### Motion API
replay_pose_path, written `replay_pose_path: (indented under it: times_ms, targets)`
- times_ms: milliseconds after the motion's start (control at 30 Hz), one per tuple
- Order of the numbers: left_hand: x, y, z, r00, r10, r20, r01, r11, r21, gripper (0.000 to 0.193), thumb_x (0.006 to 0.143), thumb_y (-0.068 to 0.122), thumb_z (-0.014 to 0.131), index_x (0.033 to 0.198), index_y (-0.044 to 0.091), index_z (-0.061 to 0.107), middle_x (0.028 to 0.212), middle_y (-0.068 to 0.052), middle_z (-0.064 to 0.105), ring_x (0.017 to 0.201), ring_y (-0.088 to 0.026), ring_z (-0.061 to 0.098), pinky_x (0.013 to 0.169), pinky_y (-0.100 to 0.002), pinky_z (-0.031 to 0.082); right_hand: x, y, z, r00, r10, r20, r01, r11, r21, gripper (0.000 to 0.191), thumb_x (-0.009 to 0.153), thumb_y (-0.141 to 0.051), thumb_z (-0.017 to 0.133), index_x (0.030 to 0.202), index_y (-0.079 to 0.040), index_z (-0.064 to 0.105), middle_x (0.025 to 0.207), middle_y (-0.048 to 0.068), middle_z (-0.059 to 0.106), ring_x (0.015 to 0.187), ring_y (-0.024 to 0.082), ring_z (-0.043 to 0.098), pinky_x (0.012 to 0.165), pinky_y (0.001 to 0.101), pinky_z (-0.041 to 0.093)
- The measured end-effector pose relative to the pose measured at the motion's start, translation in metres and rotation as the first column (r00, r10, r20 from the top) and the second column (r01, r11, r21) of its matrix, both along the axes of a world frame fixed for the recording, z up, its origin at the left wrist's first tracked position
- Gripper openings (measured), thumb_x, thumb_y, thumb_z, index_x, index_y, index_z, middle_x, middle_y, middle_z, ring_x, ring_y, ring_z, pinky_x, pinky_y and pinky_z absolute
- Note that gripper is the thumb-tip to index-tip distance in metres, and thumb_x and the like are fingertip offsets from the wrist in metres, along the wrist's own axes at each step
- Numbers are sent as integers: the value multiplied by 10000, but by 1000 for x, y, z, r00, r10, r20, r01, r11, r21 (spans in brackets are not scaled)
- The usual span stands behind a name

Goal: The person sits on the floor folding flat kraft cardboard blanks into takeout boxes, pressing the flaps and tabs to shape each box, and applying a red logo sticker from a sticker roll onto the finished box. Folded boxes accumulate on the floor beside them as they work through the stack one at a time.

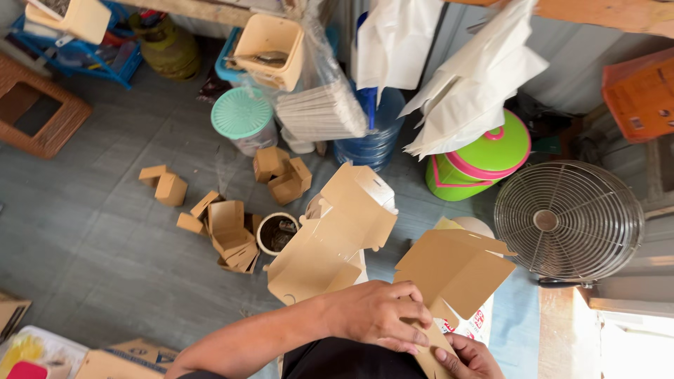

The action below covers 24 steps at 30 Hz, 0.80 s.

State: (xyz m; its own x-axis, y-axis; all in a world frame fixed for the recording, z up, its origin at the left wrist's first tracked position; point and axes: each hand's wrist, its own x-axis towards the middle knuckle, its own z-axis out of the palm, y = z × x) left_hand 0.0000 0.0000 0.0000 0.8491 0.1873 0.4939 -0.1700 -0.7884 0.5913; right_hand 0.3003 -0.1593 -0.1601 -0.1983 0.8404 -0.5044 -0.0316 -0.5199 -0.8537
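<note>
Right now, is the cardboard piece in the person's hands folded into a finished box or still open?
Still open. The cardboard piece shows loose flaps spread out, with the left hand and right hand pinching its lower edge.

Folded boxes [225, 217] on floor [105, 231], fan [569, 221] right, bucket [484, 158] behind.

Matt brown cardboard makes up the half-folded box [455, 270] held in both hands [379, 312], and the same dull, smooth card forms the stack of flat boxes [330, 238] and the small folded boxes [281, 175] scattered on the floor [98, 238], a grey surface of worn, matt planks. A fan [569, 219] shows a bare metal wire grille with a faint shine. The green and pink container [484, 158] is glossy plastic, as is the ribbed blue water bottle [375, 137]. Crumpled white paper bags [470, 91] hang above, thin and matt.
</note>
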Motion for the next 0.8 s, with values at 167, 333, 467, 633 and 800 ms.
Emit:
replay_pose_path:
  times_ms: [167,333,467,633,800]
  targets:
    - [4,-3,-19,1000,-25,-17,27,993,117,166,932,242,769,1082,200,713,1203,37,594,1212,-206,568,717,-299,580,-13,-3,-4,998,15,58,-16,1000,18,259,943,-196,661,1102,1,715,971,60,797,943,93,679,846,280,537]
    - [1,1,-28,998,-46,-36,51,985,167,187,879,244,792,1029,221,682,1216,56,590,1203,-195,566,708,-302,578,-18,-1,-6,993,54,-107,-57,998,-29,296,956,-207,651,1135,17,723,963,54,772,911,95,664,807,288,532]
    - [-12,-14,-29,1000,-20,-9,22,982,185,166,910,230,797,1026,208,680,1221,37,583,1192,-190,561,690,-292,571,-32,-19,-9,996,5,-90,-8,999,-32,286,941,-184,676,1119,29,741,964,60,774,904,90,666,807,287,536]
    - [-24,-8,-31,999,25,-47,-19,992,126,165,895,225,806,1018,179,707,1179,23,568,1165,-190,573,656,-299,558,-47,-18,-11,999,-52,-13,52,998,-20,286,917,-160,707,1130,27,747,951,79,803,878,90,658,786,297,544]
    - [-33,-12,-37,996,9,-94,-19,995,-97,119,889,227,794,971,159,739,1209,8,587,1132,-192,597,748,-314,566,-67,-15,-2,999,-9,-34,8,999,-45,337,918,-160,679,1204,10,731,991,47,803,927,79,679,834,284,554]
